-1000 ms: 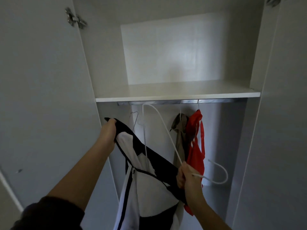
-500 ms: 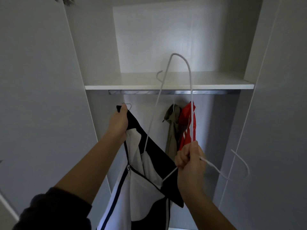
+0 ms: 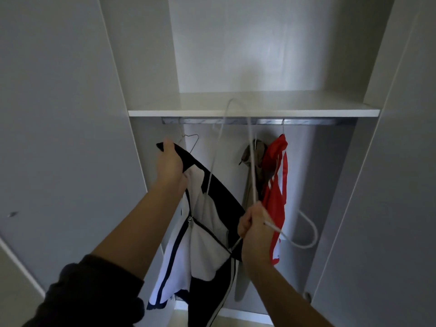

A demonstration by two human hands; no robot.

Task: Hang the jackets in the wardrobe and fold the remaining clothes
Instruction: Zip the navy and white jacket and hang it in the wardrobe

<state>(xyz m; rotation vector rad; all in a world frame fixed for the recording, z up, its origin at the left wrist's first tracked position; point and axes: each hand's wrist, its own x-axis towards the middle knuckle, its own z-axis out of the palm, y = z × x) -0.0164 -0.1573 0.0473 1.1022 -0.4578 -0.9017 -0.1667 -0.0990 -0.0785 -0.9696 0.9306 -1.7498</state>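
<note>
Sleeve: a dark sleeve (image 3: 89,296) is being worn on the left arm, nearest the camera.
Right hand: the right hand (image 3: 256,230) is being kept curled round the white hanger (image 3: 315,233), low and right of centre.
Jacket: the white and navy jacket (image 3: 205,232) is being held up in the wardrobe's opening, below the rail and not yet hung. One hanger arm is being fed into its neck opening.
Left hand: the left hand (image 3: 171,164) is being kept gripped on the dark collar, raised at the left.
Change: the hanger's top loop, well above the shelf half a second ago, is now being held just over the shelf's front edge (image 3: 259,113).
Rail: the rail (image 3: 318,121) is being partly crossed by the blurred hanger. An empty wire hanger (image 3: 191,140) is being left hanging just beside the left hand.
Hung clothes: an olive garment (image 3: 253,156) and a red garment (image 3: 276,185) are being carried side by side, touching, behind the right hand.
Open room: bare rail is being left between the wire hanger and the olive garment, and right of the red garment.
Edges: the opening is being flanked by the left door (image 3: 59,114) and the right door (image 3: 401,161).
</note>
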